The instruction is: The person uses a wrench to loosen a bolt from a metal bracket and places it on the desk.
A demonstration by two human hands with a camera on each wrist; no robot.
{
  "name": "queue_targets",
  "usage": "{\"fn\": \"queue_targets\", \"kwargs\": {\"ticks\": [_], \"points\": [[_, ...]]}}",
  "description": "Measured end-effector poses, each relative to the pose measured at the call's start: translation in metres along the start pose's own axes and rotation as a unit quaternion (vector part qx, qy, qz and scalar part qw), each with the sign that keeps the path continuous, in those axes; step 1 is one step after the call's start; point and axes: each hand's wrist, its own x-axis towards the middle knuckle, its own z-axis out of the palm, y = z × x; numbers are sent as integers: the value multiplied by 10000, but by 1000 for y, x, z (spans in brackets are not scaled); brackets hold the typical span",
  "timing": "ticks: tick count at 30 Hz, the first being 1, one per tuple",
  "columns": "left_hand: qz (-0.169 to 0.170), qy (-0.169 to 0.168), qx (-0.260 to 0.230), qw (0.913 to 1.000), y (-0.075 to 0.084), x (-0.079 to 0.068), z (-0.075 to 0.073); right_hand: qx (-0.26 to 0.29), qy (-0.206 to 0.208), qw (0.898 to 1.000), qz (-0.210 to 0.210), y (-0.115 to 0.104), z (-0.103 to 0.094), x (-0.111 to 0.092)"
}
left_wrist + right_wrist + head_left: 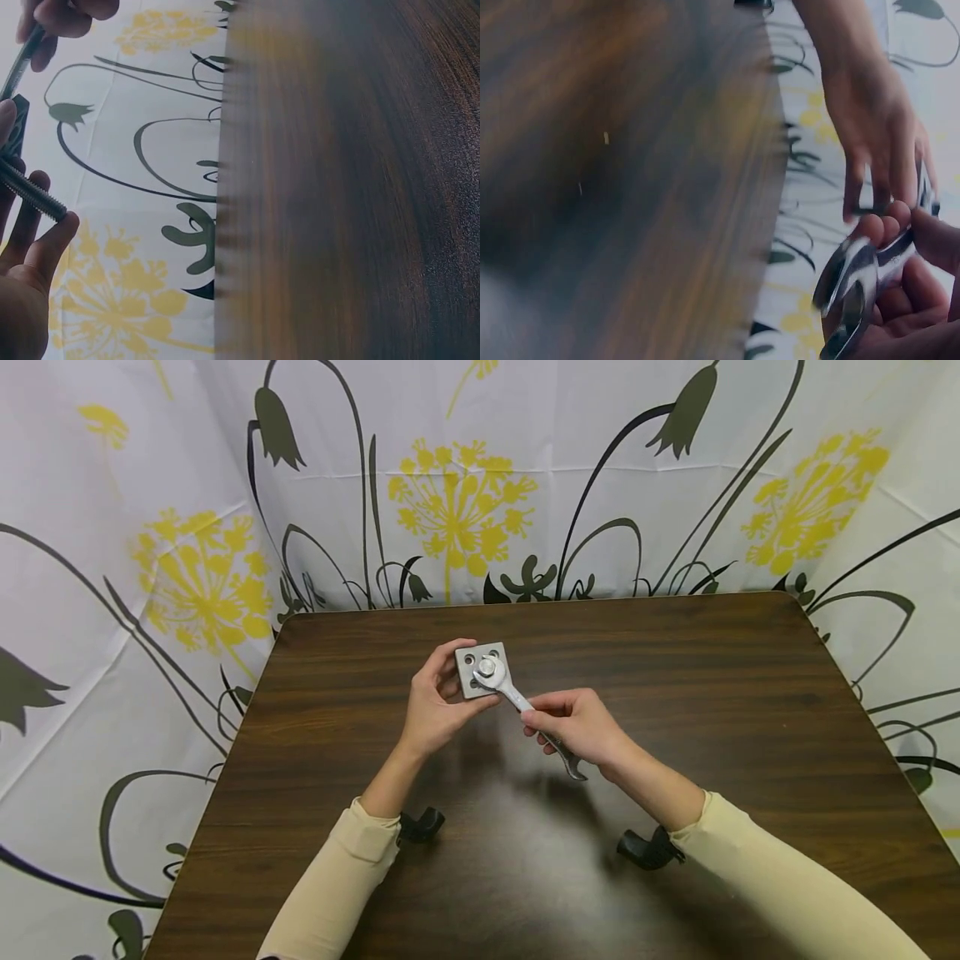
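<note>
Left hand [435, 714] grips a metal block [466, 672] above the tabletop [675, 693], toward its far edge; right hand [581, 727] pinches a wrench [517, 698] around the block's bolt [487, 667]. We'd expect slippage should the wrench tilt or the unsupported block twist. Threaded shank [34, 194] juts among the left fingers; curtain [315, 527] hangs beyond.

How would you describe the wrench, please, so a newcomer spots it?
Look over the dark wooden table to the person's right grip. It holds the wrench, angled up to the square metal block. Unlike that block, the wrench is long and slim, with a forked lower end.
</note>
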Motion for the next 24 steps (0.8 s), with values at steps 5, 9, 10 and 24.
{"fn": "queue_targets", "kwargs": {"ticks": [5, 9, 10, 24], "points": [[27, -60, -2, 10000, 1, 0, 0, -1067, -24, 9925, -596, -9, -17, 6], [2, -65, -54, 10000, 3, 0, 0, -2292, 105, 9659, -1196, -17, -26, 12], [-5, -65, -51, 10000, 3, 0, 0, -2543, 169, 9584, -1286, -19, -27, 14], [-99, -389, -250, 9989, 3, -3, 1, -4678, 506, 8438, -2580, -47, -45, 42]]}}
